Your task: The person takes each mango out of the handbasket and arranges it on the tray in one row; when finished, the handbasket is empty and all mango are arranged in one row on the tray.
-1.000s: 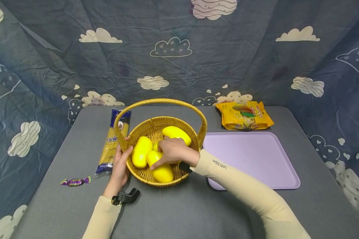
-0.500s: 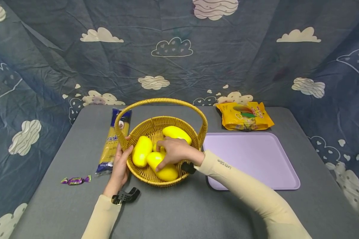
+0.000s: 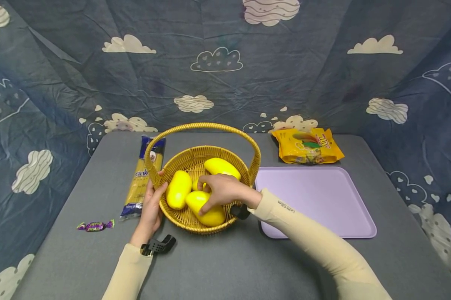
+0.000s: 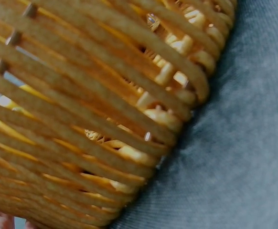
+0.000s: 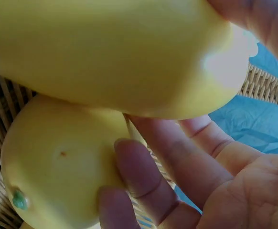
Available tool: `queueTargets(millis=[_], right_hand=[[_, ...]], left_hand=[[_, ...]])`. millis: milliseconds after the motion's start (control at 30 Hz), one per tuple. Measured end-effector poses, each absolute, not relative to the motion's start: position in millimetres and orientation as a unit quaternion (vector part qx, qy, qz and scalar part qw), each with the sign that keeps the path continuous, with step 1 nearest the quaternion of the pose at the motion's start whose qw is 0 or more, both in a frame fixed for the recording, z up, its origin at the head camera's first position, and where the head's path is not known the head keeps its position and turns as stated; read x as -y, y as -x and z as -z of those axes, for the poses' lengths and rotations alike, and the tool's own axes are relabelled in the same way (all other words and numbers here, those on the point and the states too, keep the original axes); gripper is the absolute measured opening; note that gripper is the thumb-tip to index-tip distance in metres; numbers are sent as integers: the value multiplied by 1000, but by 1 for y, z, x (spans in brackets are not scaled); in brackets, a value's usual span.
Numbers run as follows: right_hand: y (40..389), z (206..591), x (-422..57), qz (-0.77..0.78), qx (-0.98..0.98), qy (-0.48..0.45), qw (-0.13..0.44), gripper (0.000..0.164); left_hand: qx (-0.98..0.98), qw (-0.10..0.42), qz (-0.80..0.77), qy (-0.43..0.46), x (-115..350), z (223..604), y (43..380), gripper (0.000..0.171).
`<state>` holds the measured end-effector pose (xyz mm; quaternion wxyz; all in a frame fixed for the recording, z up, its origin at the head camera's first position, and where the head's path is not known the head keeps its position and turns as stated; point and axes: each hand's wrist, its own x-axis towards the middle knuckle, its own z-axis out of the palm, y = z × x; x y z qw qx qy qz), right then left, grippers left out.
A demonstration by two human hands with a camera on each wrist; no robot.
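A woven wicker basket (image 3: 195,229) with a tall hoop handle holds several yellow mangoes. At its left side, my left hand (image 3: 150,210) grips the wall near the handle's base. The left wrist view is filled by the basket's weave (image 4: 81,105), fingertips (image 4: 1,222) showing at the bottom left corner. Inside, my right hand (image 3: 225,192) holds the front mango (image 3: 212,217) between thumb and fingers. Another mango (image 3: 179,189) lies left, one (image 3: 221,166) at the back, and one is mostly hidden. In the right wrist view, fingers pass beneath the held mango (image 5: 110,57), beside a mango with a green stem tip (image 5: 58,157).
Left of the basket lies a blue-and-yellow pasta packet (image 3: 137,183), with a purple wrapped candy (image 3: 95,226) nearer the front. A lilac tray (image 3: 315,200) sits to the right, and behind it a yellow snack bag (image 3: 309,146). Cloud-print cloth (image 3: 218,96) hangs behind the table.
My right hand and the front mango have shifted slightly to the right within the basket. The left hand and the basket have stayed in place.
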<state>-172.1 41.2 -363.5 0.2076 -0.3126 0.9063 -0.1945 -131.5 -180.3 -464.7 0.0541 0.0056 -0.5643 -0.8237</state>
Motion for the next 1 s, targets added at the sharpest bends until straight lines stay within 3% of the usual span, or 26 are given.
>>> queueTargets(millis=[1000], right_hand=[[176, 365, -69, 431, -821, 291, 237, 53]], left_hand=[[567, 52, 822, -11, 181, 466, 133, 41]])
